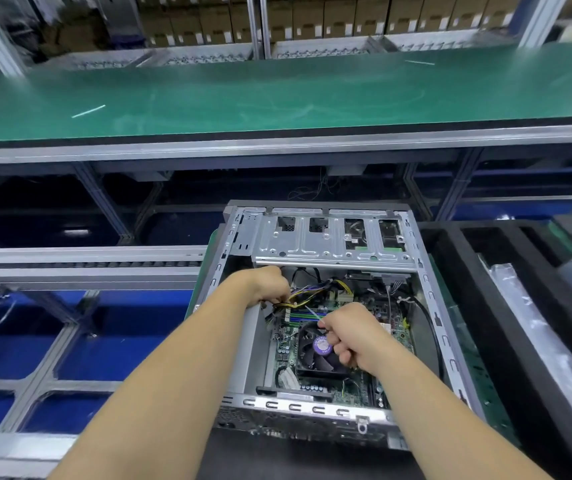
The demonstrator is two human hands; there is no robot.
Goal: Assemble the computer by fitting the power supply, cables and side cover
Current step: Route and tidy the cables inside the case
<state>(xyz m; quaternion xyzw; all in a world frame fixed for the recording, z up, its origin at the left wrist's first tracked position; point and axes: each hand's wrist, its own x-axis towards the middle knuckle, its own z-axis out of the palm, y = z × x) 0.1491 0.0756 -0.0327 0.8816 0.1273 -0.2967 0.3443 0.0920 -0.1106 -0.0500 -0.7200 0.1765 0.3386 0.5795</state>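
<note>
An open grey computer case [426, 289] lies on its side in front of me, with the green motherboard [392, 327] and a black CPU fan [315, 355] showing inside. My left hand [269, 284] is closed on a bundle of yellow and black power cables [307, 292] at the case's upper left, next to the grey power supply [253, 341]. My right hand [350, 332] is fisted over the fan, pinching the end of a thin white cable tie [314, 314] that runs up toward the bundle. The metal drive cage [333, 244] spans the far end of the case.
A long green conveyor belt [277, 95] runs across behind the case. Black foam trays [506, 306] with plastic-wrapped parts stand to the right. An aluminium frame with blue bins [80, 341] lies to the left. Stacked cardboard boxes fill the far shelves.
</note>
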